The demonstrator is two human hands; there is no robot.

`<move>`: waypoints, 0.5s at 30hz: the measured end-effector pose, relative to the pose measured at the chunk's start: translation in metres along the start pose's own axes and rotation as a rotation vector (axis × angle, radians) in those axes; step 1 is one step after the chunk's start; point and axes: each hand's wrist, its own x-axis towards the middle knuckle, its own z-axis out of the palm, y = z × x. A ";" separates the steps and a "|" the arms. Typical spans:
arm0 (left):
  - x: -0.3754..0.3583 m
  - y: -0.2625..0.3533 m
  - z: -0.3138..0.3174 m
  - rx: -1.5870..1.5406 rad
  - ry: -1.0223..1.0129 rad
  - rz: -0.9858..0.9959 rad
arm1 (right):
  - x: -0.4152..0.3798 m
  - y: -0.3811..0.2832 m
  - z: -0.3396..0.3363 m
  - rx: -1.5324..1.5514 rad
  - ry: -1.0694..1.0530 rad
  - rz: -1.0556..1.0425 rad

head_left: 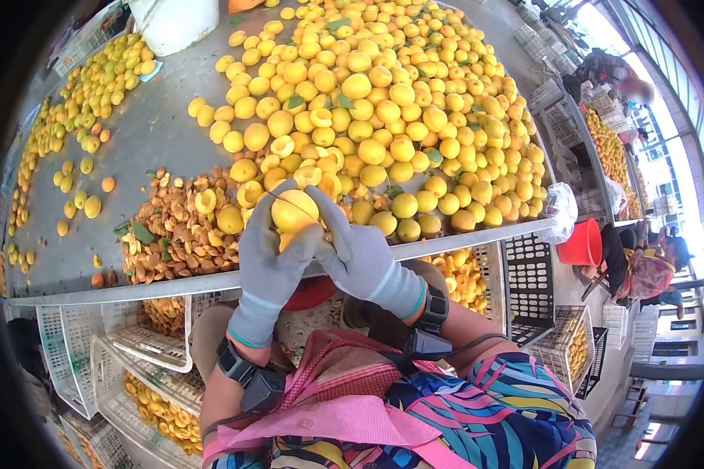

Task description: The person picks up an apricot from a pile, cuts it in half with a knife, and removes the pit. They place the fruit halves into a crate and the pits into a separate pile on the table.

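Both of your hands, in grey gloves, meet at the near edge of a grey metal surface (156, 133), seen from your head camera looking down. Your left hand (270, 266) has its grip closed around a yellow apricot (293, 211), cupping it from below and behind. Your right hand (360, 254) presses against the same fruit from the right, fingers wrapped on it, with the forefinger pointing up beside it. A thin dark line crosses the top of the apricot; you cannot tell from this view what it is.

The apricot sits just above the surface's front rim, between a brown pile of pits (176, 234) to its left and a large heap of whole apricots (399, 109) spreading behind and to the right. Some opened halves lie at the near edge of that heap. Scattered apricots (78, 102) run along the far left side, and a white bucket (172, 23) stands at the top.

Below the surface, white plastic crates (141, 344) hold more fruit. A red bucket (583, 244) stands to the right, beside a seated person (641, 273). Black bands wrap both of your wrists.
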 end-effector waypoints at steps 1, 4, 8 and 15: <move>0.000 0.000 0.000 -0.002 -0.013 -0.007 | 0.000 -0.001 0.001 -0.008 0.004 -0.022; 0.002 -0.009 -0.001 0.030 0.000 -0.038 | -0.001 0.001 0.005 0.008 -0.042 0.040; 0.004 0.002 0.001 -0.011 0.030 -0.120 | 0.004 -0.007 0.002 0.046 -0.090 0.088; -0.003 0.000 -0.007 -0.032 0.014 -0.129 | 0.002 -0.015 0.000 0.130 -0.194 0.188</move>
